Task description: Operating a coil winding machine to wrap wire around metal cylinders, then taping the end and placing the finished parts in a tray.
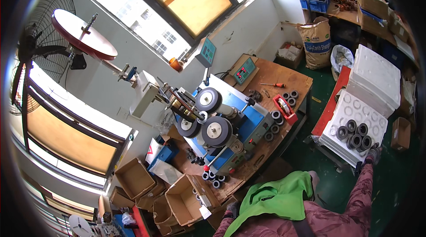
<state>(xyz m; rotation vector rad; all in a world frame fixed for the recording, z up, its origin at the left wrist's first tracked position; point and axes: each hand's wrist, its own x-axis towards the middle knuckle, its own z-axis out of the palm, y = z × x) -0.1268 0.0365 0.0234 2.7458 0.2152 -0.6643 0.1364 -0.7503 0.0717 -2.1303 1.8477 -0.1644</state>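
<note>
At the right, my right hand (375, 154) in a grey glove reaches to the edge of a white foam tray (333, 127). It is beside a group of dark rings (354, 135), several of them close together on the foam. Its fingers are too small and dark to read. My left hand (231, 209), also gloved, is low by the workbench's front edge, near an open cardboard box (188, 197); its fingers are mostly hidden. On the bench stands a blue winding machine (237, 141). Its dark rollers (216, 131) surround a pale ring (203, 117).
More dark rings (276, 121) sit at the wooden bench's (284, 75) right side, near a red tape dispenser (285, 108) and a screwdriver (276, 85). A control box (244, 70) stands behind. A red-rimmed disc (84, 35) hangs at upper left. A large sack (316, 43) stands beyond.
</note>
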